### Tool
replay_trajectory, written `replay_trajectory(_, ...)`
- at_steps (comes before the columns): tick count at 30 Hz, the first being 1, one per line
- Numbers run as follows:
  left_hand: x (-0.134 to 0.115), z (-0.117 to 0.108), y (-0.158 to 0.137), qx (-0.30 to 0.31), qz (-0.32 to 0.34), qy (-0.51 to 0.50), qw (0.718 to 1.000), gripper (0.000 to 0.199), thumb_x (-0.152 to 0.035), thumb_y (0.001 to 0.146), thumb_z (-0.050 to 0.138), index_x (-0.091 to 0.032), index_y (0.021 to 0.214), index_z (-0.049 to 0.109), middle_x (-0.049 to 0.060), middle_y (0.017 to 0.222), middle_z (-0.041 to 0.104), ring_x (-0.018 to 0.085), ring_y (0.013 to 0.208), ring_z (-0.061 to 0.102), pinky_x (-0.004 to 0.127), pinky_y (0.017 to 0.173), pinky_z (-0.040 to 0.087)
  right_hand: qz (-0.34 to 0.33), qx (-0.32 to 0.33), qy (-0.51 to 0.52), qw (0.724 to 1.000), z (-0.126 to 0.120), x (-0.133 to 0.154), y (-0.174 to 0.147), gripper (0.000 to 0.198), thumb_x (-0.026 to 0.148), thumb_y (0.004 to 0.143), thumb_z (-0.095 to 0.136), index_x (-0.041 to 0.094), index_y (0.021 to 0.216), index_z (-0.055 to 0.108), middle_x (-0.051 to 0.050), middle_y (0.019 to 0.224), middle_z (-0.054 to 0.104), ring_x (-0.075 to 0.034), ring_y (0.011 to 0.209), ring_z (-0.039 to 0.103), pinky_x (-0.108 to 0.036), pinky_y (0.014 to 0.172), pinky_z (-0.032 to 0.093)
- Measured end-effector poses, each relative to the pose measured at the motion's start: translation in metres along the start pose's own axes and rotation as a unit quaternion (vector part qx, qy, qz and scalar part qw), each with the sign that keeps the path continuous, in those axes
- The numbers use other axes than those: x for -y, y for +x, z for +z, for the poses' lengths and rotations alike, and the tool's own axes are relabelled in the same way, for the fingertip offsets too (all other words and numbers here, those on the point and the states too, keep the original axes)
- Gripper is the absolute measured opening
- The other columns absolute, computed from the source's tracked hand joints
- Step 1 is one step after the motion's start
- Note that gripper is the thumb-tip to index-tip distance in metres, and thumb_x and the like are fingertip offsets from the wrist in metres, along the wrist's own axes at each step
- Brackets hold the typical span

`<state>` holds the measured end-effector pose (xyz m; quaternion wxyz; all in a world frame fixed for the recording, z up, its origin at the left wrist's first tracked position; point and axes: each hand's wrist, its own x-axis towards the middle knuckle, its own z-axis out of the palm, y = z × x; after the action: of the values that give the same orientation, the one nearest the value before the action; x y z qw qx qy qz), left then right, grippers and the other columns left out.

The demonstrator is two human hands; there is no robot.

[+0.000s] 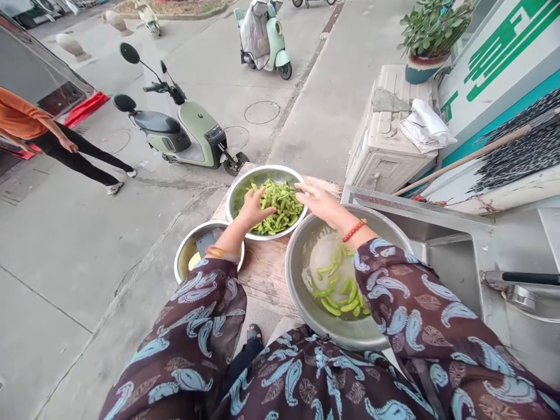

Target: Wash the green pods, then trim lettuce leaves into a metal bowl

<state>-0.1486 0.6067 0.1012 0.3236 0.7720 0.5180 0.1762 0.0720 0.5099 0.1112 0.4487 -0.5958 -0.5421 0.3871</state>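
Note:
Green edamame pods point(282, 204) are heaped in a metal bowl point(231, 210) on a wooden board. Over the left part of the heap is my left hand point(254, 210), its fingers apart and nothing seen in them. My right hand point(321, 204) hovers by the right rim of that bowl, fingers stretched out, holding nothing. Below my right forearm sits a large metal basin point(295, 280) with water and several loose edamame pods point(345, 300). My sleeve hides part of this basin.
A smaller bowl point(178, 262) at the left holds a grey flat object and something yellow. A steel sink point(455, 256) with a faucet point(520, 297) lies right. A green scooter point(192, 131) and a person point(26, 116) are beyond the wooden board point(266, 274).

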Motion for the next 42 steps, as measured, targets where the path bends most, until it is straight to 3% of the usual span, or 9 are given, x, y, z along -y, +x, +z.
replay_trajectory(3,0.005,0.012,-0.022,-0.018,0.020,-0.022,0.999,0.062,-0.034,0.074,0.073,-0.016,0.131,0.057,0.016,0.134,0.053,0.026,0.108,0.063,0.044,0.100,0.048,0.072,0.002,-0.072,0.995,-0.054,-0.032,-0.050,0.038,0.046,0.089,0.056,0.025,0.118,0.070,-0.006,0.116,0.072,-0.024,0.105,0.068,-0.047,0.100,0.051)
replay_trajectory(8,-0.031,0.051,-0.070,0.065,0.086,-0.072,0.992,0.039,-0.036,0.085,0.059,-0.014,0.117,0.064,0.008,0.100,0.067,0.019,0.083,0.066,0.036,0.083,0.054,0.150,0.032,-0.263,0.953,-0.106,-0.089,-0.121,0.043,0.037,0.090,0.055,0.023,0.129,0.064,-0.010,0.127,0.067,-0.026,0.108,0.066,-0.043,0.100,0.049)
replay_trajectory(13,-0.061,0.119,-0.102,0.274,0.116,0.046,0.954,0.068,-0.036,0.073,0.076,-0.020,0.135,0.054,0.013,0.125,0.057,0.028,0.104,0.065,0.040,0.097,0.049,0.158,0.063,-0.340,0.925,-0.078,-0.114,-0.124,0.061,0.042,0.089,0.059,0.018,0.144,0.048,-0.017,0.141,0.053,-0.029,0.127,0.054,-0.042,0.109,0.041)
replay_trajectory(18,-0.056,0.171,-0.132,0.384,0.027,0.073,0.920,0.101,-0.031,0.059,0.086,-0.021,0.147,0.039,0.018,0.135,0.049,0.038,0.121,0.057,0.049,0.103,0.045,0.152,0.162,-0.278,0.934,-0.043,-0.115,-0.142,0.040,0.043,0.087,0.062,0.022,0.121,0.065,-0.011,0.125,0.064,-0.028,0.119,0.059,-0.043,0.104,0.044)
replay_trajectory(23,-0.054,0.192,-0.175,0.348,-0.128,-0.166,0.914,0.104,-0.026,0.049,0.089,-0.023,0.142,0.042,0.015,0.133,0.052,0.033,0.113,0.060,0.044,0.088,0.056,0.176,0.120,-0.152,0.965,-0.005,-0.116,-0.193,0.035,0.037,0.092,0.051,0.020,0.118,0.066,-0.011,0.124,0.067,-0.026,0.118,0.060,-0.042,0.104,0.045)
replay_trajectory(29,-0.066,0.190,-0.197,0.277,-0.264,-0.516,0.766,0.062,-0.041,0.077,0.069,-0.029,0.134,0.049,0.008,0.121,0.060,0.020,0.092,0.065,0.032,0.068,0.058,0.134,-0.061,-0.086,0.985,0.032,-0.094,-0.231,0.046,0.041,0.099,0.030,0.023,0.121,0.066,-0.011,0.124,0.064,-0.024,0.123,0.057,-0.044,0.110,0.043)
replay_trajectory(32,-0.064,0.189,-0.189,0.227,-0.298,-0.598,0.709,0.046,-0.047,0.087,0.052,-0.023,0.126,0.057,0.007,0.109,0.066,0.020,0.091,0.066,0.036,0.075,0.059,0.073,-0.023,-0.127,0.989,0.034,-0.065,-0.244,0.050,0.047,0.099,0.035,0.021,0.136,0.057,-0.015,0.140,0.054,-0.029,0.133,0.048,-0.050,0.112,0.039)
replay_trajectory(36,-0.067,0.196,-0.180,0.210,-0.323,-0.612,0.691,0.038,-0.051,0.087,0.058,-0.017,0.102,0.066,0.008,0.090,0.069,0.019,0.083,0.067,0.032,0.074,0.057,0.014,0.092,-0.216,0.972,0.008,-0.030,-0.245,0.052,0.052,0.095,0.047,0.029,0.142,0.052,-0.009,0.153,0.045,-0.037,0.135,0.047,-0.057,0.106,0.043)
replay_trajectory(42,-0.075,0.189,-0.176,0.217,-0.316,-0.579,0.719,0.019,-0.029,0.077,0.071,-0.016,0.088,0.066,0.004,0.083,0.066,0.015,0.069,0.066,0.023,0.053,0.049,0.070,0.039,-0.346,0.935,-0.074,-0.058,-0.188,0.046,0.038,0.099,0.040,0.024,0.142,0.051,-0.011,0.149,0.048,-0.030,0.132,0.050,-0.045,0.111,0.040)
